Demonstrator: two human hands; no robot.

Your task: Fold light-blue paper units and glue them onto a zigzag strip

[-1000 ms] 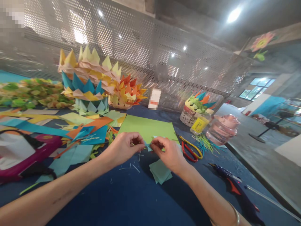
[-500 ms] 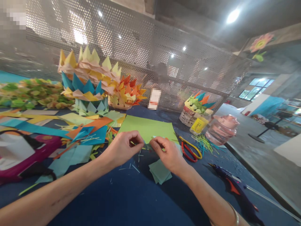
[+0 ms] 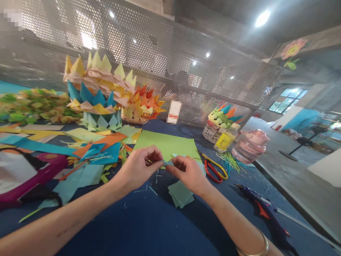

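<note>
Between the fingertips of both hands is a small piece of pale blue-green paper [image 3: 168, 163], mostly hidden by the fingers. My left hand [image 3: 144, 169] pinches its left side. From the other side my right hand [image 3: 188, 174] pinches it too, and the hands nearly touch. Under and behind the fingers lies a green sheet of paper [image 3: 170, 142]. A small stack of blue-green paper squares [image 3: 180, 195] rests on the dark blue table [image 3: 133, 224] just below my right hand. Scissors with red and yellow handles [image 3: 215, 170] lie right of that hand.
Folded-paper crowns [image 3: 98, 97] stand at the back left, above loose paper strips [image 3: 39, 144]. A magenta tool [image 3: 34, 177] lies at the left edge, a glue gun [image 3: 262, 206] at the right. A yellow-labelled bottle [image 3: 226, 138] and a pink bottle [image 3: 250, 145] stand back right.
My right hand's fingers have moved slightly left, closer to the left hand's fingertips, around the blue-green paper. The whole view has shifted slightly.
</note>
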